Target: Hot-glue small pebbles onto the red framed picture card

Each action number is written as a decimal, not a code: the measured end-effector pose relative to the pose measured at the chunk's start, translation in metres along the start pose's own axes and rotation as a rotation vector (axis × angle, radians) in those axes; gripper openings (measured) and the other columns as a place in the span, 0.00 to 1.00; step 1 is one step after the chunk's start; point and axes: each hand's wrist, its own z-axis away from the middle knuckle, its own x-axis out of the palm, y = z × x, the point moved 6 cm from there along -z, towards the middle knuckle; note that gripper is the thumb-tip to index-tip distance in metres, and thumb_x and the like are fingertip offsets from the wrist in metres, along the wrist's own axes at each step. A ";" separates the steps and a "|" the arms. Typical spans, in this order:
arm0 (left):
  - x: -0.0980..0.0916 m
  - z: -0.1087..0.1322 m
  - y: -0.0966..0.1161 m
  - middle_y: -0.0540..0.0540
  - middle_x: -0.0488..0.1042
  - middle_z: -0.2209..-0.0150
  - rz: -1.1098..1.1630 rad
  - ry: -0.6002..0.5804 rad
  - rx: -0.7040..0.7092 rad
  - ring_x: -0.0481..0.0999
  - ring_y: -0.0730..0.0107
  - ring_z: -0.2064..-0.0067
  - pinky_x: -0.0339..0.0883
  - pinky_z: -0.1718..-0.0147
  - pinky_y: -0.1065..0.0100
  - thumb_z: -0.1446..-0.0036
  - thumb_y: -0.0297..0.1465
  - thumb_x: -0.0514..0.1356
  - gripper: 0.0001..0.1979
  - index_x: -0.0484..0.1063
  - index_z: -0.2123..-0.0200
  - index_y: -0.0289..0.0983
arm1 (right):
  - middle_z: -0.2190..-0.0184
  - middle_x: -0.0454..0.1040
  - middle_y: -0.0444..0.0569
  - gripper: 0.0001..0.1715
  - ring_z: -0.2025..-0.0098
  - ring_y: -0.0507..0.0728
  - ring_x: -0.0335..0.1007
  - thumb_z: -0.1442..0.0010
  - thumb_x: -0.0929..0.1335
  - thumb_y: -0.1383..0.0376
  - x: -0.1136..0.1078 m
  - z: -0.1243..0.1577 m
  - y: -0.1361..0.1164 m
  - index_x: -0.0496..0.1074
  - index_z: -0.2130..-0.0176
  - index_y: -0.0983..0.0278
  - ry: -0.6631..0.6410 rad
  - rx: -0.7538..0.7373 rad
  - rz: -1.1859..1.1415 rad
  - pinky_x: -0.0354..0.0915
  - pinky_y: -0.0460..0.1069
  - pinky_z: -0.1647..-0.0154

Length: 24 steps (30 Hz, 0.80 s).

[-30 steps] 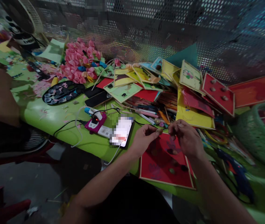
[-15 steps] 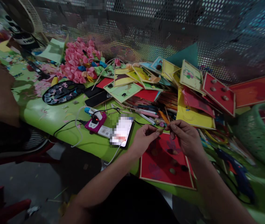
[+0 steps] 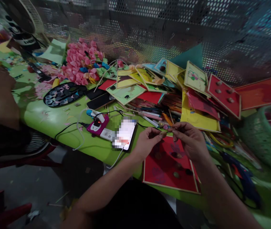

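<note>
Red card [image 3: 164,173] lies at the near edge of the green surface [image 3: 47,117]. Several small stones [image 3: 176,174] already sit on it with bare red between them, so the work looks part done, and one small piece [image 3: 165,133] is not yet on the card. That piece is just above the card's far edge, pinched narrow in the fingers of the left hand [image 3: 147,141]; the right hand [image 3: 190,140] meets it from the card's right, fingertips closed on the same piece, which is too blurred to identify.
</note>
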 end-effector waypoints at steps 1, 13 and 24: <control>0.000 0.000 0.000 0.51 0.73 0.72 -0.001 -0.002 0.004 0.70 0.75 0.73 0.63 0.72 0.71 0.55 0.45 0.73 0.23 0.70 0.67 0.35 | 0.65 0.78 0.45 0.10 0.75 0.49 0.69 0.47 0.77 0.64 0.000 0.000 -0.001 0.78 0.63 0.59 -0.006 -0.003 -0.017 0.68 0.43 0.74; -0.001 0.000 0.003 0.50 0.73 0.70 -0.169 -0.008 0.096 0.70 0.73 0.68 0.63 0.67 0.70 0.48 0.41 0.69 0.16 0.71 0.66 0.35 | 0.69 0.77 0.48 0.12 0.66 0.56 0.72 0.44 0.76 0.55 0.005 0.005 -0.003 0.79 0.66 0.62 -0.010 -0.126 0.507 0.66 0.49 0.63; -0.002 0.000 0.004 0.50 0.72 0.71 -0.201 0.018 0.128 0.69 0.72 0.69 0.62 0.68 0.69 0.48 0.39 0.68 0.14 0.70 0.68 0.36 | 0.72 0.76 0.47 0.17 0.72 0.54 0.70 0.42 0.74 0.51 0.003 0.004 0.002 0.78 0.67 0.63 -0.037 -0.066 0.494 0.67 0.48 0.69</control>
